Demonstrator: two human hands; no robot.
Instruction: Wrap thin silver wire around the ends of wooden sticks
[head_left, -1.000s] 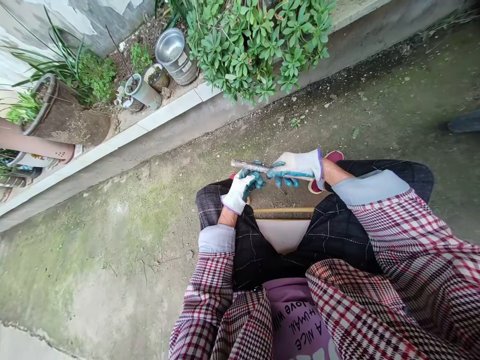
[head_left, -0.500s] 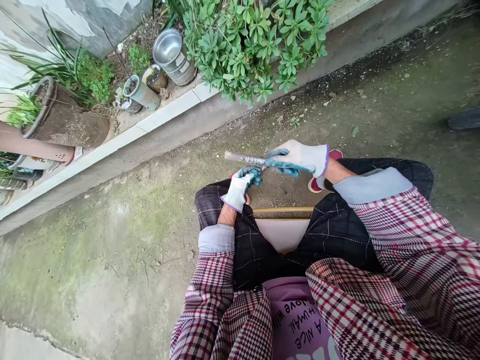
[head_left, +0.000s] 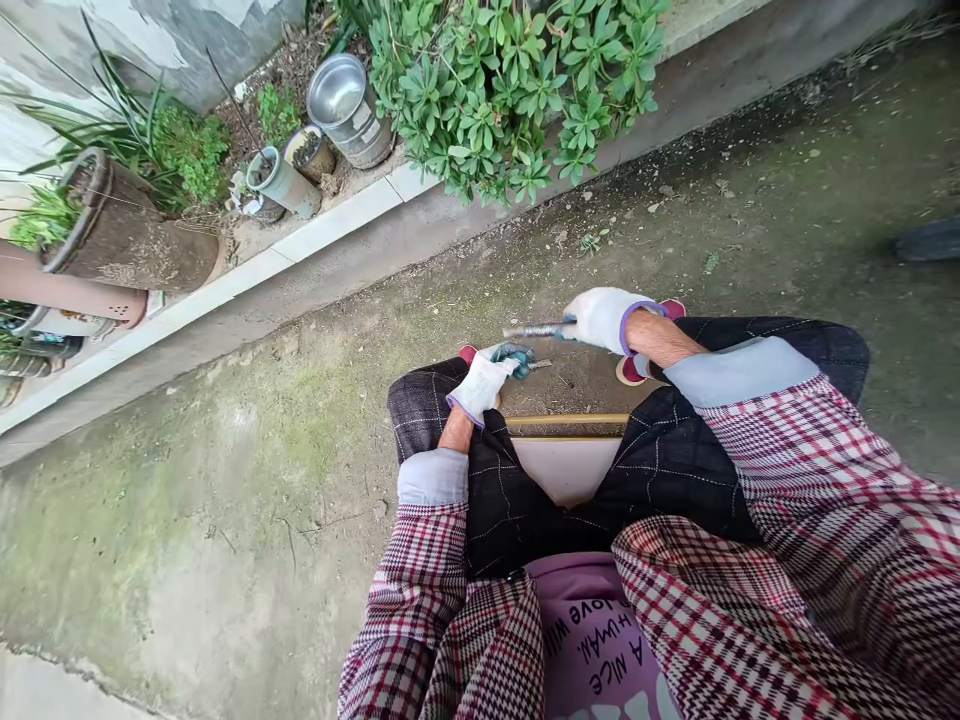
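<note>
I sit on a pale stool point(head_left: 566, 462) with my knees apart, wearing white gloves with teal palms. My right hand point(head_left: 604, 317) is closed round a grey metal rod point(head_left: 534, 329) that points left, just above the ground between my feet. My left hand point(head_left: 491, 380) rests on my left knee with its fingers curled; a small thin piece shows at its fingertips, too small to name. The two hands are a little apart, the rod's tip above the left fingers.
Mossy concrete ground lies all around. A white kerb point(head_left: 330, 228) runs along a raised bed with a leafy green plant point(head_left: 510, 90), a metal bucket point(head_left: 346, 108), small pots point(head_left: 281, 180) and a large brown pot point(head_left: 127, 235). A dark object point(head_left: 930, 240) lies at the right edge.
My right hand has turned over and drawn the rod to the right and slightly down. My left hand has let go of the rod and settled on my left knee.
</note>
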